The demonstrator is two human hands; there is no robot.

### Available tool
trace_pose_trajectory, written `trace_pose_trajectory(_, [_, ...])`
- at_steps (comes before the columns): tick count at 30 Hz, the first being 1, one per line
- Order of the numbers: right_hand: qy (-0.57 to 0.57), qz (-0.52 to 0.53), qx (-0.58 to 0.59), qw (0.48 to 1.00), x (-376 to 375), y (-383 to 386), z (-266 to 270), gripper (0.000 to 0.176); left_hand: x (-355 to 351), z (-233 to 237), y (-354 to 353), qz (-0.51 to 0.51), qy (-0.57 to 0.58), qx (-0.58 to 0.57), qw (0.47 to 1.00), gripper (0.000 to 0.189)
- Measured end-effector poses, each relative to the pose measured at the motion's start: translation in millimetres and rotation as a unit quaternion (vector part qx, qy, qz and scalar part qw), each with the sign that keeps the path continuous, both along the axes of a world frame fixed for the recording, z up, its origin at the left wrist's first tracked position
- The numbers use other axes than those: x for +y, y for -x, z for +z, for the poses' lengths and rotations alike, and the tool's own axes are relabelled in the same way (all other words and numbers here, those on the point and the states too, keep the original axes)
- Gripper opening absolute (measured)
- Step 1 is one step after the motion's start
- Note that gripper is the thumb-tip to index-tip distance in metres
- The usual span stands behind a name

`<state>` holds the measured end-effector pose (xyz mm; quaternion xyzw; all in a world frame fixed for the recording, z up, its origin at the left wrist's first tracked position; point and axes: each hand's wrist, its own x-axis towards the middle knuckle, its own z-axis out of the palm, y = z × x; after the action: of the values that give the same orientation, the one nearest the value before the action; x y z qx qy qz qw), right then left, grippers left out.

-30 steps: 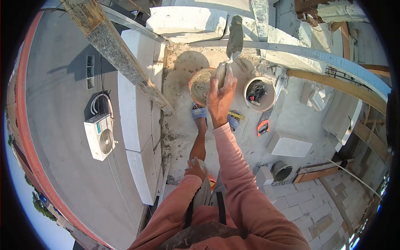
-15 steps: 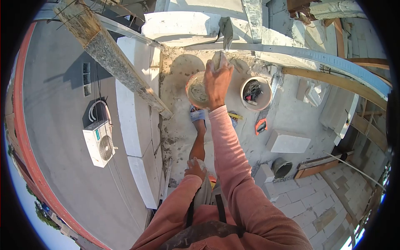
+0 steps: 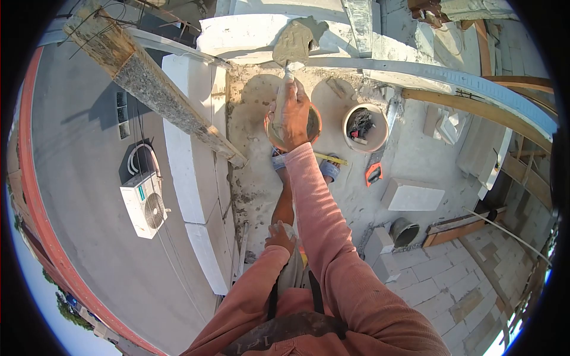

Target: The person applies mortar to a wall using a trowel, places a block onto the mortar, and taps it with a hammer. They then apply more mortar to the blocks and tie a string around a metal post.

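My right hand (image 3: 291, 118) is closed around the handle of a trowel (image 3: 295, 43). Grey mortar covers the broad trowel blade, which is over the edge of the white block wall (image 3: 237, 37). Beneath that hand stands an orange-rimmed bucket (image 3: 319, 127), partly hidden by the hand and wrist. My left hand (image 3: 280, 236) rests on my bent knee, fingers laid over the grey cloth, and holds nothing that I can see.
A pale bucket (image 3: 380, 141) with dark contents stands to the right, beside a handsaw (image 3: 374, 172). A white block (image 3: 412, 196) lies on the floor. On the left, a wooden post (image 3: 160, 89) leans over the block wall. A dark bucket (image 3: 404, 232) lies behind.
My right hand has moved left with the trowel, now over the orange-rimmed bucket. The blade has turned, showing its mortar-covered face. My left hand stays on the knee.
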<state>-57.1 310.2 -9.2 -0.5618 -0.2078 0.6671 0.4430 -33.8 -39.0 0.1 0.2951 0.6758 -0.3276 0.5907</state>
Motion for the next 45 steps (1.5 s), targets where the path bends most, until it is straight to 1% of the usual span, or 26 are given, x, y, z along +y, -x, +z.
trace_pose_trajectory(3, [0.005, 0.016, -0.043, 0.999, 3.5, -11.0, 17.1, 0.048, 4.7, -1.0, -0.7, 0.002, -0.006, 0.013, 1.0, 0.089])
trace_pose_trajectory(4, [0.003, 0.007, -0.062, 0.998, 5.5, -14.3, 23.1, 0.047, 7.1, -5.7, -0.1, 0.001, -0.008, 0.012, 1.0, 0.089])
trace_pose_trajectory(8, [-0.027, -0.014, -0.133, 0.991, 12.4, -25.7, 15.6, 0.039, 5.7, -9.3, 0.9, -0.001, 0.004, 0.008, 1.0, 0.091])
trace_pose_trajectory(11, [-0.029, -0.055, -0.1, 0.993, 4.5, 1.3, 14.2, 0.038, -7.4, -13.9, -3.0, 0.002, 0.003, 0.004, 1.0, 0.091])
trace_pose_trajectory(13, [-0.012, -0.069, -0.061, 0.996, -5.0, 23.0, 3.8, 0.039, -14.7, -22.0, -4.1, 0.003, -0.006, -0.001, 1.0, 0.091])
trace_pose_trajectory(15, [0.006, -0.082, -0.023, 0.996, -15.9, 33.4, 5.3, 0.04, -14.3, -24.9, -1.1, -0.003, -0.006, -0.004, 1.0, 0.091])
trace_pose_trajectory(20, [0.031, -0.097, 0.054, 0.993, -27.1, 19.3, 29.8, 0.041, -7.3, -15.8, 3.1, 0.005, -0.009, -0.013, 1.0, 0.09])
trace_pose_trajectory(23, [0.037, -0.07, 0.023, 0.997, -16.3, 5.0, 29.7, 0.042, 18.2, 9.9, 6.3, 0.042, 0.028, -0.005, 0.999, 0.09])
trace_pose_trajectory(26, [-0.007, -0.067, 0.085, 0.994, 13.8, 2.0, 19.2, 0.04, 23.8, 10.1, 4.8, 0.044, 0.041, 0.007, 0.998, 0.09])
trace_pose_trajectory(29, [0.026, -0.071, 0.145, 0.987, 24.9, 4.8, 13.1, 0.04, 5.2, -0.7, 5.2, 0.0, 0.008, -0.01, 1.0, 0.089])
trace_pose_trajectory(30, [0.024, -0.089, 0.149, 0.985, 21.9, 4.2, 16.6, 0.034, -0.6, -5.3, 6.6, -0.016, -0.009, -0.019, 1.0, 0.089])
trace_pose_trajectory(33, [0.037, -0.134, 0.254, 0.957, 7.3, -8.1, 10.8, 0.033, -8.0, -12.6, 4.3, -0.068, -0.007, -0.009, 0.998, 0.087])
trace_pose_trajectory(36, [0.043, -0.159, 0.369, 0.915, -3.1, -16.4, 11.3, 0.031, -2.8, -9.3, 2.8, -0.042, -0.019, 0.001, 0.999, 0.086])
trace_pose_trajectory(37, [0.049, -0.153, 0.385, 0.909, -6.1, -21.1, 13.0, 0.031, 1.1, -7.8, 3.9, -0.017, 0.001, 0.0, 1.0, 0.086])
trace_pose_trajectory(39, [0.063, -0.139, 0.419, 0.895, -8.4, -29.7, 23.8, 0.032, 29.0, 13.1, 7.3, 0.035, 0.043, -0.001, 0.998, 0.086])
trace_pose_trajectory(40, [0.067, -0.114, 0.391, 0.911, -12.4, -32.9, 17.1, 0.032, 24.1, 9.8, 6.8, 0.011, 0.034, -0.004, 0.999, 0.086])
trace_pose_trajectory(41, [0.051, -0.078, 0.288, 0.953, -11.3, -35.0, 19.4, 0.034, 16.8, 1.9, 5.9, -0.011, 0.023, -0.006, 1.0, 0.086])
trace_pose_trajectory(42, [0.034, -0.041, 0.181, 0.982, -10.1, -36.7, 26.4, 0.036, 12.2, -3.0, 5.4, -0.034, 0.012, -0.008, 0.999, 0.086])
trace_pose_trajectory(43, [0.017, -0.003, 0.071, 0.997, -8.8, -37.6, 34.2, 0.038, 7.6, -8.0, 5.4, -0.034, 0.011, -0.006, 0.999, 0.086])
trace_pose_trajectory(44, [-0.038, 0.042, -0.106, 0.993, -4.3, -37.0, 49.6, 0.046, 6.9, -9.5, 5.5, -0.034, 0.01, -0.005, 0.999, 0.086])
trace_pose_trajectory(45, [-0.119, 0.03, -0.257, 0.959, -6.7, -34.2, 37.0, 0.046, 4.5, -9.3, 5.6, -0.033, 0.01, -0.004, 0.999, 0.087])
